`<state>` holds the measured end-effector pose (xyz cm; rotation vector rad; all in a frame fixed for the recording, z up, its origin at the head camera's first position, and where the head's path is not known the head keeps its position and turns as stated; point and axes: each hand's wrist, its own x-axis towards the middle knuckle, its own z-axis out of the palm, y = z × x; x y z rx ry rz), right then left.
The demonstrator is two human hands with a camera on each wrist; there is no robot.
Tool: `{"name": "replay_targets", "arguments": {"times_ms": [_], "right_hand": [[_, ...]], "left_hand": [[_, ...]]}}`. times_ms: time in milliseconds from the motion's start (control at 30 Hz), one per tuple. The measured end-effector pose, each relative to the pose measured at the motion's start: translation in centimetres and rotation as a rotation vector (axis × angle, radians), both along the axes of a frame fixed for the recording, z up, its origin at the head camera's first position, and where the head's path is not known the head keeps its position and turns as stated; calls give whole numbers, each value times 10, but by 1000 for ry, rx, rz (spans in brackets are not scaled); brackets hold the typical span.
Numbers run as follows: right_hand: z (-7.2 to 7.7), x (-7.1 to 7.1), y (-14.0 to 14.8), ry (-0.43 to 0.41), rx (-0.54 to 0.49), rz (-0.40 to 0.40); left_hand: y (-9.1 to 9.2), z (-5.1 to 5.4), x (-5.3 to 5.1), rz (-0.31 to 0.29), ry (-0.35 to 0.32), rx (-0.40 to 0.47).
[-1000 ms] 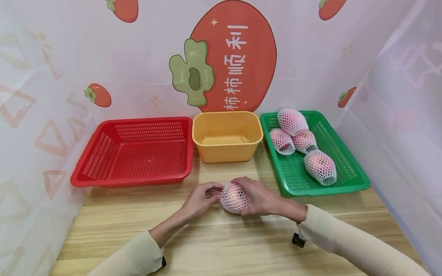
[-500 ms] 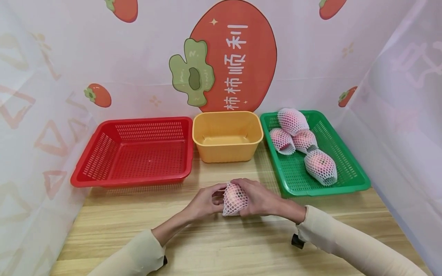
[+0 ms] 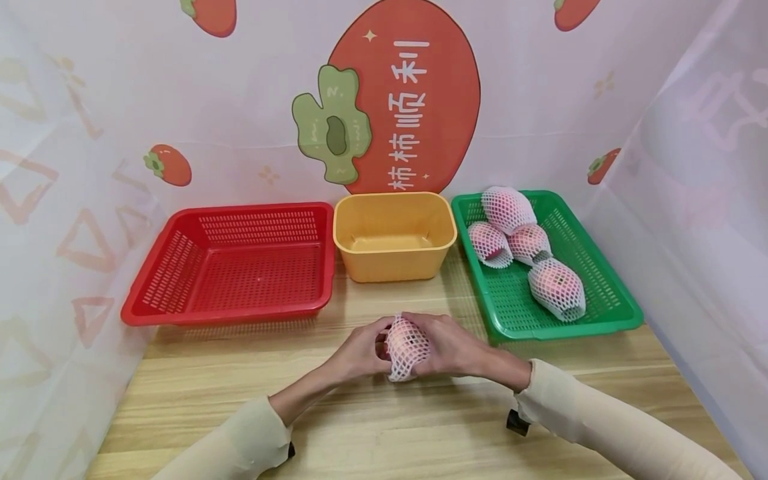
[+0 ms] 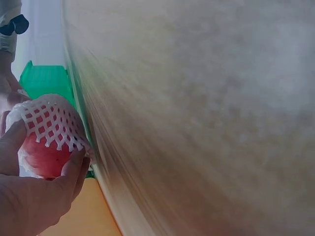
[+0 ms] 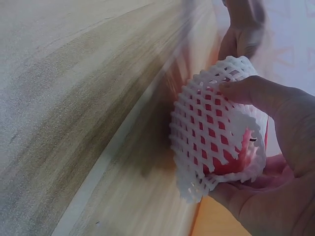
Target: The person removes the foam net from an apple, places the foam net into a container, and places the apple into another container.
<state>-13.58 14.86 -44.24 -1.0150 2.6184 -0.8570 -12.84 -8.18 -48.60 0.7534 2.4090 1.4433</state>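
A red apple (image 4: 45,160) in a white foam net (image 5: 199,120) is held between both hands just above the wooden table. The left hand (image 3: 360,352) grips the net from the left; in the left wrist view its thumb and fingertips lie at the net's edge, where bare red skin shows. From the other side the right hand (image 3: 447,347) holds the netted apple, its thumb pressing on the net. A dark stem shows at the net's opening in the right wrist view. Part of the left hand's fingers is hidden behind the fruit.
Behind the hands stand a red basket (image 3: 258,313) on the left and a yellow bin (image 3: 393,267) in the middle. The green basket (image 3: 504,320) on the right holds several netted fruits (image 3: 557,287). A printed cloth (image 3: 240,100) closes off the back and sides.
The left hand has moved slightly right and closed in on the netted apple. The net's edge has shifted toward the front, and the fruit has turned a little. The right hand has stayed nearly still.
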Motion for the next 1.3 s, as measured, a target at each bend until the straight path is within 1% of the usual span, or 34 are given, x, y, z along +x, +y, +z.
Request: {"name": "replay_targets", "arguments": {"times_ms": [100, 267, 400, 533, 700, 933, 1167, 1300], "right_hand": [[1, 0, 1, 5, 3, 3], [4, 0, 2, 5, 16, 21], [7, -2, 4, 13, 18, 45], [10, -4, 7, 12, 9, 60], [12, -4, 10, 29, 19, 73], [14, -2, 12, 66, -12, 63], [19, -1, 14, 124, -59, 35], [21, -1, 15, 162, -60, 20]], "left_hand": [[0, 0, 0, -14, 8, -10], [-2, 0, 0, -18, -9, 7], [-4, 1, 2, 4, -19, 7], [-5, 3, 3, 28, -49, 13], [-7, 5, 3, 38, -62, 14], [-12, 8, 3, 62, -94, 44], [-16, 11, 3, 77, -129, 94], [-17, 14, 4, 80, -139, 103]]}}
